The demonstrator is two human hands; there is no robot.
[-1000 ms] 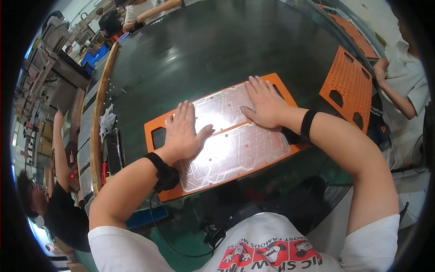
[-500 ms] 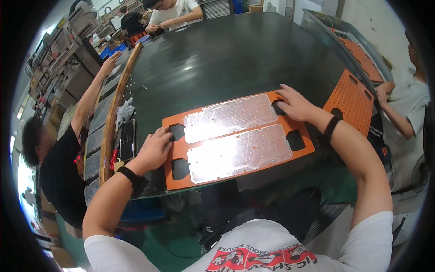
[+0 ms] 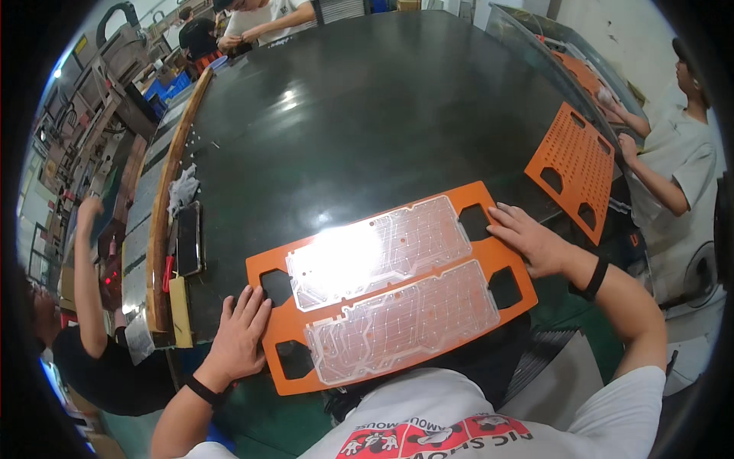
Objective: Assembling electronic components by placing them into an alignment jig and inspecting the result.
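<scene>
An orange board point(image 3: 501, 249) with hand-hole cut-outs lies tilted in front of me, its near side past the table's front edge. On it are two clear sheets with silvery printed circuit lines, a far sheet point(image 3: 397, 241) and a near sheet point(image 3: 413, 321), side by side; glare whitens part of the far one. My left hand point(image 3: 241, 336) rests against the board's left edge, fingers stretched and apart. At the right edge, my right hand point(image 3: 535, 241) has its fingers extended, the tips touching the board beside a cut-out. Neither thumb shows clearly.
A second orange board point(image 3: 577, 168), full of small holes, leans at the table's right edge near a co-worker point(image 3: 673, 161). Along the left lie a wooden rail point(image 3: 170, 183), a phone point(image 3: 189, 237), a crumpled white cloth point(image 3: 183, 190) and a yellow block point(image 3: 181, 314). Another co-worker point(image 3: 107, 359) is at left.
The orange board with both sheets has come toward me, past the table edge, and turned slightly. Both hands moved with it; my right fingers left the upper right cut-out. The left co-worker's arm drew back.
</scene>
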